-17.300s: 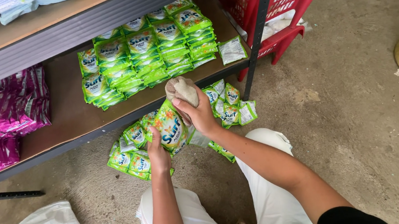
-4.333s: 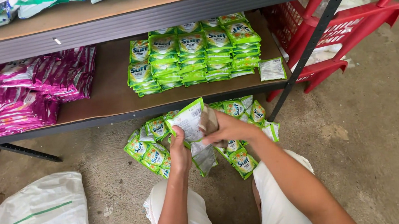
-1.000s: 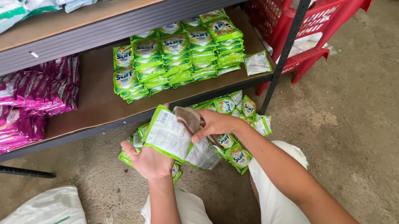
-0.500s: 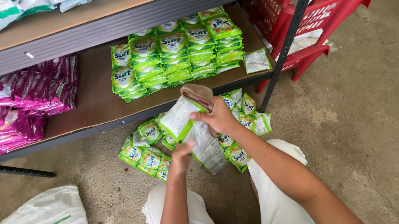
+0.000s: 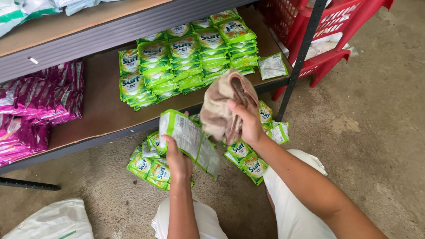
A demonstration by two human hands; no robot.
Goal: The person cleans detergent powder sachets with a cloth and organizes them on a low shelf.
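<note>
The left hand (image 5: 178,160) is closed around a strip of green sachets (image 5: 189,139), held flat with its back facing up, just in front of the lower shelf (image 5: 100,110). The right hand (image 5: 248,124) grips a bunched brown cloth (image 5: 224,106) beside it. Wiping should go best with the strip held taut — long strokes, cloth pressed flat. Both forearms reach forward, wrists slightly raised.

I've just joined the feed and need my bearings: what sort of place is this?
Probably a shop stockroom or small store. A metal shelf rack holds stacked green sachets and pink sachets, more lie on the bare concrete floor, and a red plastic crate stands beside.
</note>
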